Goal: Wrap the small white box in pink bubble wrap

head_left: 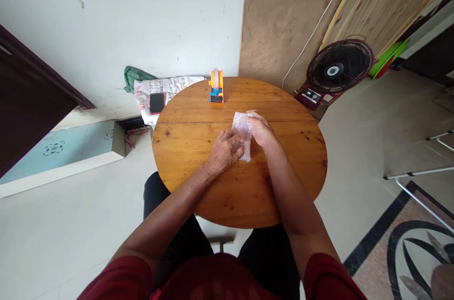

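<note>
One white wall [159, 11] fills the upper left, and a brown board [276, 16] stands to its right. Pale floor [362, 129] spreads out on both sides below them. At the centre is an oval wooden tabletop [191, 139], its far edge close to the wall and board. Beyond its right edge stands a dark red fan [333, 71], its round face tilted. Printed paper [180, 84] lies past the tabletop's far left edge, and a green bag [138, 77] is bunched behind it, against the wall.

Both forearms reach over the tabletop from short dark red sleeves [124, 276]. The left grip [224, 152] has its fingers curled in against the lower left part of the wrap [241, 124]; I cannot tell whether they pinch it. The right grip [262, 130] is closed on the wrap's upper right side. That clear bubble sheet is over the middle of the tabletop, between the two. An orange and blue tape dispenser [216, 87] stands upright near the far edge. Smallest, a black phone [156, 103] with a red rim lies on the paper.
</note>
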{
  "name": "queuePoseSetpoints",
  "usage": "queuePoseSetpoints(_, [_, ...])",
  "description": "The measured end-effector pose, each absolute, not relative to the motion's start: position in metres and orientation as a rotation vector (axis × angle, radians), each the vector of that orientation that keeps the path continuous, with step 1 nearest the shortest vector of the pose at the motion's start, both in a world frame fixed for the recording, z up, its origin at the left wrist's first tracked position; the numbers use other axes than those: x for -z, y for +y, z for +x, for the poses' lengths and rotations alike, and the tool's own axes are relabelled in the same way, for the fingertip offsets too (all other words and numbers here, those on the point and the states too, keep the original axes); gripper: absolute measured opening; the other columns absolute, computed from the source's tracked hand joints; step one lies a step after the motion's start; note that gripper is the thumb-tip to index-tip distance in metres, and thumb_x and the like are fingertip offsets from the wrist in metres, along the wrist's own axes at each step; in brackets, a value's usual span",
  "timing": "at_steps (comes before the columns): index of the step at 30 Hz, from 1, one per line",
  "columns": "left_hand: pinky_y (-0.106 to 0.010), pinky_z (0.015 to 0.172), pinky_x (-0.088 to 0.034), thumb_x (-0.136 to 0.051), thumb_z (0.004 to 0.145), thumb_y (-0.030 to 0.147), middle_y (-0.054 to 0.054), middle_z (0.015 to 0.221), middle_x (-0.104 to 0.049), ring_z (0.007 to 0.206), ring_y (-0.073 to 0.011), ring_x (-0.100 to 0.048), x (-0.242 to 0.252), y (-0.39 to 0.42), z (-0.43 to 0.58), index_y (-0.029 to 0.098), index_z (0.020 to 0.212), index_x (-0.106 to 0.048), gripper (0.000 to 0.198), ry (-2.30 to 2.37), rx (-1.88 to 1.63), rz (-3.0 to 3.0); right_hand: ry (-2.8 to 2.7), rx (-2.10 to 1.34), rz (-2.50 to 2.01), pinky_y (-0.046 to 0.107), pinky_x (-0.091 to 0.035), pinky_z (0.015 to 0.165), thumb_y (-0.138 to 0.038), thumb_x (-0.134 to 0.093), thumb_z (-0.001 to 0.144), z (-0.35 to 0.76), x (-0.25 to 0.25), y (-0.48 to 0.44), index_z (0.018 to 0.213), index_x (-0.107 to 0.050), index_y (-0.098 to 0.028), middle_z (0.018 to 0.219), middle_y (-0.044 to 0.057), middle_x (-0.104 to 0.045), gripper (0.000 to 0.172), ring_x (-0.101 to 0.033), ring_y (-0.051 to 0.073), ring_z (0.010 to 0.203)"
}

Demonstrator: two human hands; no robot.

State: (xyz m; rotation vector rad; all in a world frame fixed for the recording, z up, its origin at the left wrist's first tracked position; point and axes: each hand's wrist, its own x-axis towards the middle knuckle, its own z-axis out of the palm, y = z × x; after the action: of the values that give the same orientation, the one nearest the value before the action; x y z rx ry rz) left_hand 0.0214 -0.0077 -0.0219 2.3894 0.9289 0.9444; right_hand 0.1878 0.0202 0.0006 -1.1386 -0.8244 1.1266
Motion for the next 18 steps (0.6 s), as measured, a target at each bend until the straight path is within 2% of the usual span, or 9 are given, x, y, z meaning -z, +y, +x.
queuePoseSetpoints(10, [-0.046, 0.093, -0.045, -0.067, 0.081, 0.027, -0.011, 0.105, -0.059, 0.101, -0.0291, -0.052, 0.022, -0.013, 0.023, 0.024, 0.095, -0.069, 0.015, 1.133, -0.946, 2.292, -0.873, -1.123, -1.150, 0.026, -0.039, 0.062, -0.035, -0.074, 0.057, 0.178, -0.017, 0.000, 0.070, -0.057, -0.022, 0.064, -0.006, -0.055, 0.025, -0.048, 0.012, 0.062])
queuePoseSetpoints(18, [-0.045, 0.095, -0.047, -0.073, 0.073, 0.030, -0.010, 0.108, -0.055, 0.107, -0.0291, -0.054, 0.019, -0.019, 0.025, 0.018, 0.107, -0.053, 0.042, 1.351, -0.942, 2.142, -0.910, -1.050, -1.100, 0.030, -0.045, 0.070, -0.040, -0.077, 0.064, 0.167, -0.017, -0.028, 0.072, -0.057, -0.023, 0.070, -0.003, -0.057, 0.026, -0.052, 0.016, 0.071])
